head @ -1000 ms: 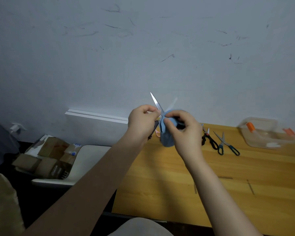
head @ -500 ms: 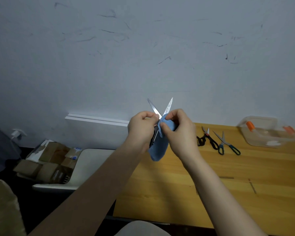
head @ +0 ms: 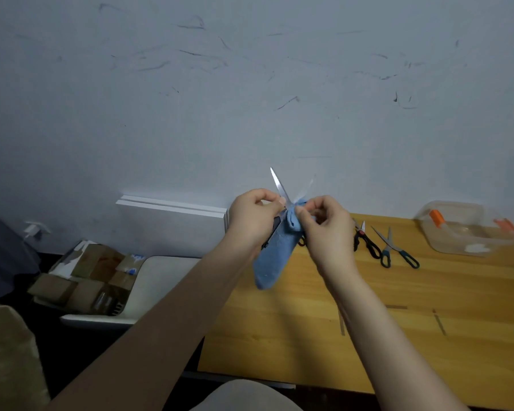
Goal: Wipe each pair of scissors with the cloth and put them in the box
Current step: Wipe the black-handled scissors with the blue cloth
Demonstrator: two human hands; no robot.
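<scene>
**Wiping stage.** Held scissors [head: 278, 186] are shown raised above the far left edge of the wooden table [head: 368, 336], with the blades spread in a V and pointed up toward the wall. The handle end is gripped by the left hand [head: 255, 218]. Its fingers are curled round the handle, and the thumb tip is laid against the base of the left blade. A blue cloth [head: 275, 253] is pinched between the thumb and forefinger of the right hand [head: 327, 229] at the crossing of the blades. The other fingers of that hand are loosely curled, and the rest of the cloth is left hanging between the wrists. The right blade is blurred. On the table, right of the hands, black-handled scissors [head: 368, 246] and teal-handled scissors [head: 396, 252] are laid side by side, the teal pair partly open. Farther right, near the wall, a clear plastic box [head: 457, 209] is set, with orange-handled items [head: 436, 217] inside. Left of the table, cardboard boxes [head: 86, 274] are seen beside a white chair [head: 158, 280]
</scene>
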